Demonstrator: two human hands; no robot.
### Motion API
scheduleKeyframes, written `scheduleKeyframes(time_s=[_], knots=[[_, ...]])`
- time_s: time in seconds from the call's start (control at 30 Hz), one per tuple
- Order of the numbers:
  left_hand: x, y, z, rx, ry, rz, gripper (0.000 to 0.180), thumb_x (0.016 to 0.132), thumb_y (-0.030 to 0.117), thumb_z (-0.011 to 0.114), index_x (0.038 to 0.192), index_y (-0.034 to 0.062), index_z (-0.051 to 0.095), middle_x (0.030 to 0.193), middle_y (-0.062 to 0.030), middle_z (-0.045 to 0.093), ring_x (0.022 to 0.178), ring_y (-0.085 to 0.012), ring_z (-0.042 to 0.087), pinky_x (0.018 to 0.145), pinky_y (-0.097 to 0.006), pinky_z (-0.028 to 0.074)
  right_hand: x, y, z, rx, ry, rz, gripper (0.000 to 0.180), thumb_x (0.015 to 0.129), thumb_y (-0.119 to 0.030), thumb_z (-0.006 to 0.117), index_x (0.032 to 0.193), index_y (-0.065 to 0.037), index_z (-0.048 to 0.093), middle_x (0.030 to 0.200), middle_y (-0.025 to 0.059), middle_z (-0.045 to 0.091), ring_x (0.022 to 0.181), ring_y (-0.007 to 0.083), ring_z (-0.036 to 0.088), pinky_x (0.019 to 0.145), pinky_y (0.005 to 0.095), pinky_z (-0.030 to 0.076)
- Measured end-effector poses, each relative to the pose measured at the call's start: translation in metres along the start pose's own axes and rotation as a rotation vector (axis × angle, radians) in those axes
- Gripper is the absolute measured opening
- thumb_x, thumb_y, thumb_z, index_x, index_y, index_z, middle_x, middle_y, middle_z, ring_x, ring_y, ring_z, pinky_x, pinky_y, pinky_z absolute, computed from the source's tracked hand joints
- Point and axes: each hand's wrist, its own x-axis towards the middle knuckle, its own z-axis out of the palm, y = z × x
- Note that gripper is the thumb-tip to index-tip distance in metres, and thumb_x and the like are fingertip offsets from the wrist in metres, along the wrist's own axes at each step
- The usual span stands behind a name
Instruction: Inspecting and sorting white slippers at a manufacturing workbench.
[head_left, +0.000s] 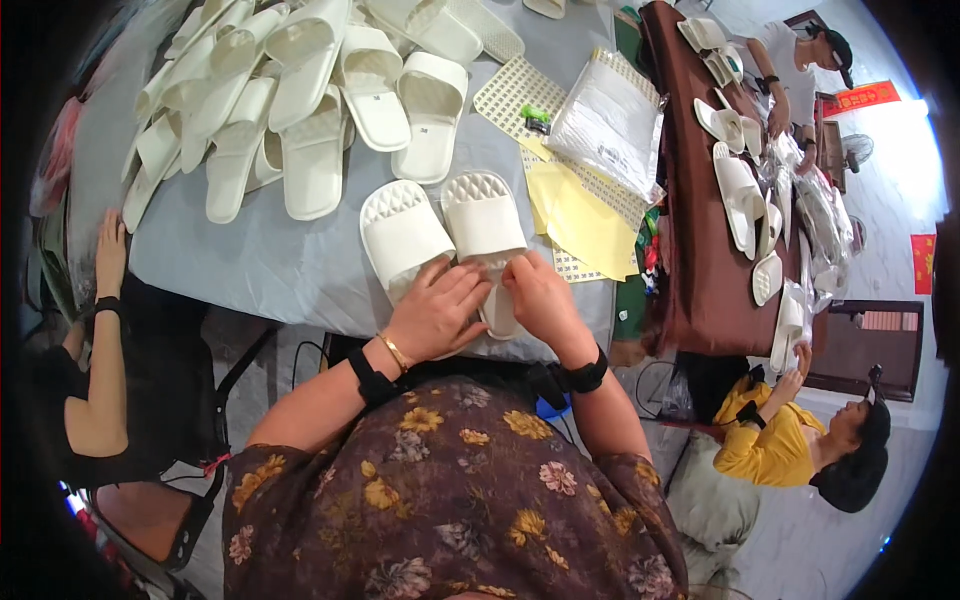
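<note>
Two cream slippers lie side by side at the table's front edge, a left slipper (403,236) and a right slipper (484,222), their open heels toward me. My left hand (440,310) rests across both of them behind the straps, its fingers stretched out and lying flat. At the heel part of the right slipper is my right hand (540,300), fingers curled into a pinch. Whatever it pinches, if anything, is hidden. Sheets of small printed stickers (518,95) lie to the right, partly under yellow backing paper (590,222) and a clear plastic bag (608,115).
A heap of cream slippers (313,150) covers the grey table's (240,262) far left. Along the right stands a brown-covered table (693,240) with more slippers and plastic bags, where two people work. Another person's arm (108,260) reaches in at the left.
</note>
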Motion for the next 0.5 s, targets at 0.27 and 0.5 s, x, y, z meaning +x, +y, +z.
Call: scheduleKeyframes(time_s=[0.27,0.5], knots=[[-0.001,-0.001,0.001,0.005,-0.016,0.005,0.052,0.082,0.039,0.069,0.123,0.0062,0.06,0.13,-0.0102,0.056,0.128,-0.0245,0.047,0.11,-0.047,0.033,0.004,0.004,0.01,-0.033,0.057,-0.005,0.007,0.086,-0.007,0.056,0.091,-0.004,0.053,0.091,0.0177,0.059,0.083,0.0396,0.06,0.069,0.0486,0.048],[0.0,0.001,-0.002,0.011,-0.006,0.0,0.053,0.082,0.039,0.07,0.123,0.0059,0.06,0.131,-0.0107,0.055,0.127,-0.0247,0.047,0.11,-0.047,0.033,-0.003,0.003,0.011,0.112,0.102,0.168,0.018,0.088,-0.017,0.063,0.095,-0.004,0.053,0.091,0.0187,0.061,0.082,0.041,0.061,0.068,0.0485,0.048]])
